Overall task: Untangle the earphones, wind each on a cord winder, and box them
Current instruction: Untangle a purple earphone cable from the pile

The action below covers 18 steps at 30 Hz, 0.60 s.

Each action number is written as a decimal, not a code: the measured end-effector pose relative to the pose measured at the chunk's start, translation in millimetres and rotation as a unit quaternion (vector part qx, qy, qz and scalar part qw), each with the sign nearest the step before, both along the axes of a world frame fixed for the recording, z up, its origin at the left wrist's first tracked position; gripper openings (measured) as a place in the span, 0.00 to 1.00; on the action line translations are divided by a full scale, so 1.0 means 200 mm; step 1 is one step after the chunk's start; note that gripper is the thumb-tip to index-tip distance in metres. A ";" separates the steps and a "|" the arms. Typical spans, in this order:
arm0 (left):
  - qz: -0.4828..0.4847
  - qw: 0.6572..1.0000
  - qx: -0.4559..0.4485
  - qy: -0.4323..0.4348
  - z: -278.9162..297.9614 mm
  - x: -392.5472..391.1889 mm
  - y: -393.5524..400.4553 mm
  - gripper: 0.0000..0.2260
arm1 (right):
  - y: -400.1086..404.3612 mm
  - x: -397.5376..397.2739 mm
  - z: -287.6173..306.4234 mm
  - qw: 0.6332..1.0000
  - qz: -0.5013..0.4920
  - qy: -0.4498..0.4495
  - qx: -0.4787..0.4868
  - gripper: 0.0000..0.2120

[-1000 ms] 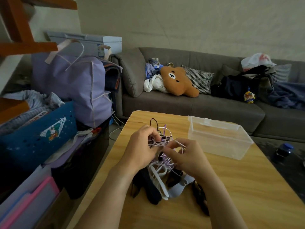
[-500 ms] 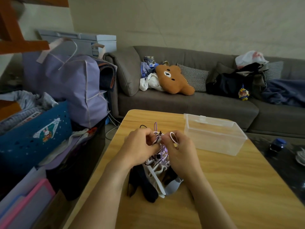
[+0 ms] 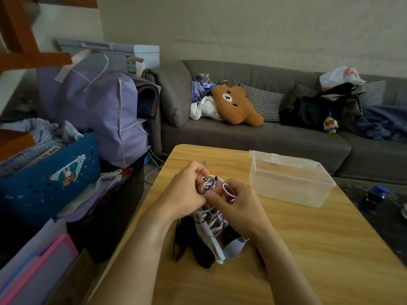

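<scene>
Head view: both hands meet above the wooden table [image 3: 330, 249], picking at the tangled earphones [image 3: 211, 183]. Left hand [image 3: 187, 194] curls its fingers round the knot of black, white and lilac cords; right hand [image 3: 237, 203] pinches a white loop. Flat cord winders [image 3: 211, 245] lie beneath. Clear plastic box [image 3: 288, 179] sits open, near right.

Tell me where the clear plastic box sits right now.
In the head view the clear plastic box stands on the wooden table toward its far right, just beyond the right hand, with the grey sofa behind it.
</scene>
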<state>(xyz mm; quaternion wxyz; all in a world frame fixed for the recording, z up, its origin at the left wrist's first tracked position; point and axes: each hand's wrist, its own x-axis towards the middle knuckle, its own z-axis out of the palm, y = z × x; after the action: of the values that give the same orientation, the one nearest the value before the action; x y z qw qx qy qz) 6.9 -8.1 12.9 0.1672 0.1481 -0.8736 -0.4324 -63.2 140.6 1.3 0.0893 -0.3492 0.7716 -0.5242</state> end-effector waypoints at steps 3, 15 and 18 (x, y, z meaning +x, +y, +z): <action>-0.091 0.994 0.055 -0.021 0.01 0.01 0.00 0.25 | 0.01 -0.03 0.00 0.999 -0.041 0.011 -0.004 0.06; 0.010 0.998 -0.041 0.043 0.03 0.00 -0.01 0.08 | 0.01 -0.03 0.02 0.999 -0.014 0.027 0.039 0.09; 0.016 0.998 -0.020 0.053 0.02 0.00 0.00 0.06 | 0.01 -0.02 0.04 0.999 -0.009 0.025 0.029 0.10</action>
<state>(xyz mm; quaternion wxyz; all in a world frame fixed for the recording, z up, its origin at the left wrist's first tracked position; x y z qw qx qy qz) 6.8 -8.1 17.5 0.2233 0.1356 -0.8692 -0.4198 -66.2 143.5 8.9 0.0750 -0.3522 0.7916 -0.4936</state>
